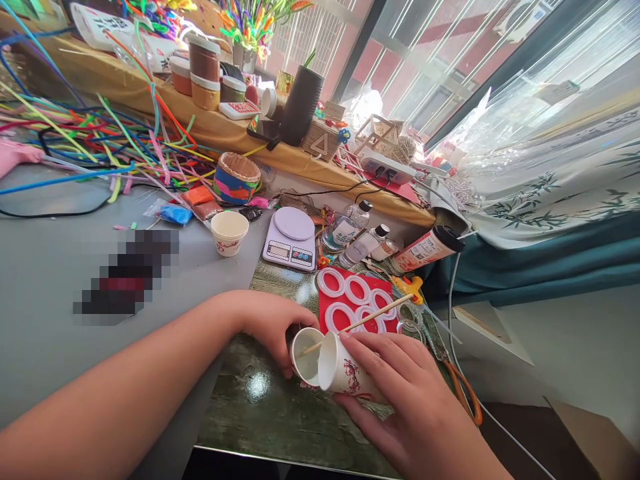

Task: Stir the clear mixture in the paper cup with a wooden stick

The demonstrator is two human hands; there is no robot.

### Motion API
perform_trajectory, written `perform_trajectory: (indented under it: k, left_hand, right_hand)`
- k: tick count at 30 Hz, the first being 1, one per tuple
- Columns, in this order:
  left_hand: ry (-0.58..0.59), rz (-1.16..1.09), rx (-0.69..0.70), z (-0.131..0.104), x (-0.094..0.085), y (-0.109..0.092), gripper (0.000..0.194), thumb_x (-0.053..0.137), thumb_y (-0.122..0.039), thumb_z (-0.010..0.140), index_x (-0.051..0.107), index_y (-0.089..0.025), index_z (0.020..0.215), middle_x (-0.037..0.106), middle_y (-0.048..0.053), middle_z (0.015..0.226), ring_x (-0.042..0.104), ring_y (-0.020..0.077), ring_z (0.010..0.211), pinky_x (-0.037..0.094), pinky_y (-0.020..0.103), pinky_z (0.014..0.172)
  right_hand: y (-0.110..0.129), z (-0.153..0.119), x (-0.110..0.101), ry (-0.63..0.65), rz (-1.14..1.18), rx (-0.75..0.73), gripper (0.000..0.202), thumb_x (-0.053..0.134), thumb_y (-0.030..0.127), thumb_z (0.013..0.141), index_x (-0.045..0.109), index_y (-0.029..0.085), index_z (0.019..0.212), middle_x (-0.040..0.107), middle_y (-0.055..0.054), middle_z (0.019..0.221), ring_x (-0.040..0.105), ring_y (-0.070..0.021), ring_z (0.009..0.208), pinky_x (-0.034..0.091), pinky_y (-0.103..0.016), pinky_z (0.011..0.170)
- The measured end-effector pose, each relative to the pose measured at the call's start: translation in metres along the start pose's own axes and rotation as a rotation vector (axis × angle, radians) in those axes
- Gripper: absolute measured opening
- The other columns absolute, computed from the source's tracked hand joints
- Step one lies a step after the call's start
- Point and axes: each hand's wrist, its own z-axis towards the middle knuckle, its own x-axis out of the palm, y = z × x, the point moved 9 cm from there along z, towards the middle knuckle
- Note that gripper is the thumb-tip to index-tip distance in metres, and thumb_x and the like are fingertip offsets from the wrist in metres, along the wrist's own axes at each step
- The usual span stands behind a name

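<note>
My left hand point(275, 327) is closed round a paper cup point(306, 370) low over the dark green tabletop. A thin wooden stick point(383, 311) leans out of that cup toward the upper right. In my right hand point(400, 380) is a second paper cup point(350, 373) with a red blossom print, tipped sideways so its mouth meets the first cup's rim. Whether anything flows between them I cannot make out. Behind the cups lies a red sheet point(323, 279) bearing several white ring-shaped molds point(357, 290).
A kitchen scale point(290, 237) stands beyond my left hand, with another paper cup point(229, 233) to its left. Clear bottles point(345, 230), a tumbler point(427, 250) and orange-handled scissors point(463, 393) are on the right. Pipe cleaners point(100, 147) pile up at the left.
</note>
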Motion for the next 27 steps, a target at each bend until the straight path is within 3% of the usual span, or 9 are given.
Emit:
perform_trajectory:
  k: [13,20,27]
  left_hand:
    - [-0.009,0.014,0.015,0.0,-0.001,-0.001,0.07,0.103,-0.034,0.068,0.075,-0.031,0.133,0.083,0.0,0.133,0.078,0.0311,0.121,0.058,0.034,0.094]
    - [0.004,0.005,0.003,0.001,0.001,0.001,0.075,0.102,-0.031,0.069,0.073,-0.032,0.137,0.081,0.0,0.14,0.076,0.0316,0.127,0.057,0.035,0.097]
    - [0.001,-0.003,0.004,0.001,0.001,0.002,0.071,0.101,-0.032,0.069,0.073,-0.032,0.135,0.083,-0.001,0.135,0.078,0.0299,0.123,0.057,0.033,0.093]
  right_hand:
    - [0.003,0.004,0.003,0.013,-0.001,-0.024,0.042,0.069,0.02,0.109,0.067,0.014,0.151,0.083,-0.014,0.132,0.074,-0.0314,0.111,0.053,-0.048,0.098]
    - [-0.018,-0.012,0.006,-0.022,0.061,0.097,0.041,0.067,0.037,0.115,0.064,0.021,0.152,0.081,-0.012,0.137,0.076,-0.0317,0.12,0.061,-0.046,0.099]
    - [-0.017,-0.018,0.011,-0.045,0.066,0.096,0.043,0.069,0.038,0.114,0.064,0.021,0.154,0.08,-0.013,0.136,0.073,-0.0324,0.121,0.061,-0.046,0.102]
